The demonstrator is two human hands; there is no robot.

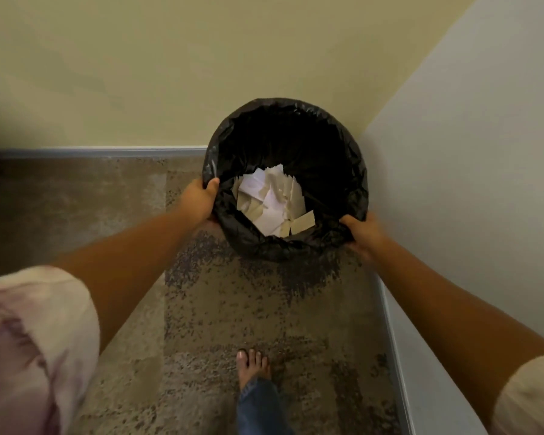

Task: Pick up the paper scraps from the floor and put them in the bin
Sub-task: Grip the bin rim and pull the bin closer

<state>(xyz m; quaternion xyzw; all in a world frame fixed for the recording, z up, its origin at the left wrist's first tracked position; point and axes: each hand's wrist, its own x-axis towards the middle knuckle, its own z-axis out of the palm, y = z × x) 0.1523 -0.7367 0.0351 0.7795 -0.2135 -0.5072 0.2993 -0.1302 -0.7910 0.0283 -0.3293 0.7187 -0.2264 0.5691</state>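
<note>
Bin (pixel 288 246), black-lined, at floor corner where two walls meet, gripped at rim from both sides. Left hand (pixel 198 199) on left rim, thumb hooked over liner, fingers curled round outer edge. Right hand (pixel 363 235) on near-right rim, fingers wrapped under, thumb on top, pinching liner to rim. Two-sided hold prob. for steadying or shifting bin; can't tell whether lifted or resting on floor.

Scraps (pixel 272 204), white and cream, heaped at bottom of bin, near side. None seen on rug (pixel 220 309) or bare floor in shot; pickup looks done or nearly so, judging by that alone. Corner spot likely bin's usual place, out of the way, tight to right wall (pixel 468 167).

Bare foot (pixel 253 367) and jeans cuff on rug, well short of bin, arms at full stretch. Pale sleeves at both lower edges of shot. Risk: liner slipping off rim if pulled unevenly.
</note>
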